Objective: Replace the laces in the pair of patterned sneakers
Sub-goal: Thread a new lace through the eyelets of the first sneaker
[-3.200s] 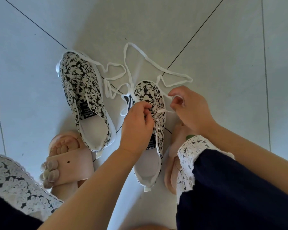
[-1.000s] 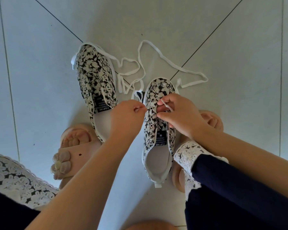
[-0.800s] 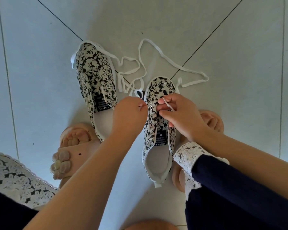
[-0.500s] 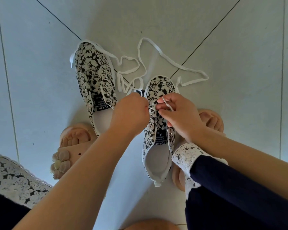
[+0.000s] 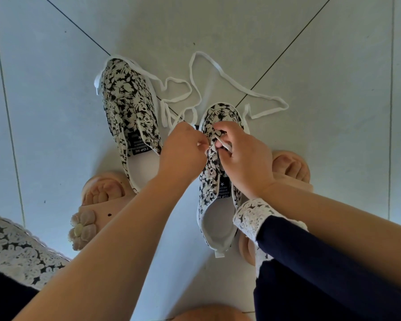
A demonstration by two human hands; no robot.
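Here we are, looking straight down at the pale tiled floor (image 5: pixel 56 93), dark grout lines crossing under the shoes. Our navy trouser leg (image 5: pixel 322 269) fills the lower right, its white lacy cuff (image 5: pixel 252 216) just over the heel side of the right sneaker (image 5: pixel 212 205). Both forearms reach in from below.

The two black-and-white floral sneakers lie flat on the floor, toes pointing away from us. The left sneaker (image 5: pixel 127 107) sits further out, eyelets bare, its heel meeting the toe of our left pink sandal (image 5: pixel 102 200). The right sneaker lies just beside our right pink sandal (image 5: pixel 294 172).

Both hands are busy over the right sneaker's upper eyelets. The left hand (image 5: pixel 183 151) has its fingers clenched, thumb and forefinger tips pressed together at the sneaker's left lacing flap. It looks as though they are nipping that flap, though the knuckles hide the contact. The right hand (image 5: pixel 245 163) has its fingers curled too, pinching the lace end (image 5: pixel 225 144), a flat white strip slanting across between thumb and forefinger right over the tongue.

The rest of the white lace (image 5: pixel 236 83) sprawls in loose loops on the floor beyond and between the toes, one strand hugging the left sneaker's toe.

Down at the small end, there is a pink flower (image 5: pixel 82 228) on the left sandal strap.
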